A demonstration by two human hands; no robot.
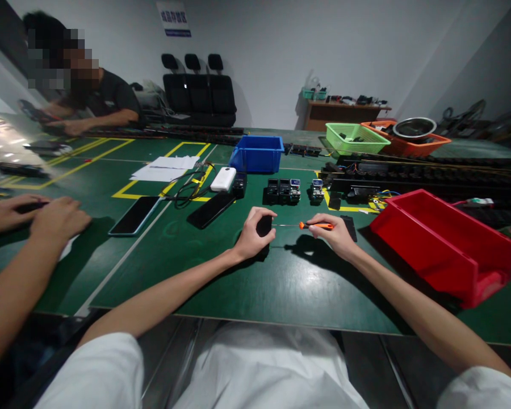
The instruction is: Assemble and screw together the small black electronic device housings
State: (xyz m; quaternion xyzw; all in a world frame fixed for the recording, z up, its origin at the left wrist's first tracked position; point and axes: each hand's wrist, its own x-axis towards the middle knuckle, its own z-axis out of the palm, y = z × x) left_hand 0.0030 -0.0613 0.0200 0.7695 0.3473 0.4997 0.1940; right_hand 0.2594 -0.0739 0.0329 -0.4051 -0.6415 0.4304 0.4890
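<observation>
Near the middle of the green table (204, 284), my left hand (254, 234) grips a small black part (264, 225) between thumb and fingers. My right hand (333, 234) holds a screwdriver (317, 226) with an orange and black handle. Its thin shaft points left, with the tip at or close to the black part; contact cannot be made out. Beyond my hands stand several small black modules (284, 191), some with exposed circuitry, and one more module (317, 191) sits apart to their right. A flat black piece (349, 228) lies partly behind my right hand.
A red bin (434, 250) stands at the right, a blue bin (259, 153) behind the modules. Two phones (135, 216), a white power bank (223, 179), cables and papers (164, 168) lie left. Another person's hands (59, 221) work at far left; a person (106, 102) sits beyond.
</observation>
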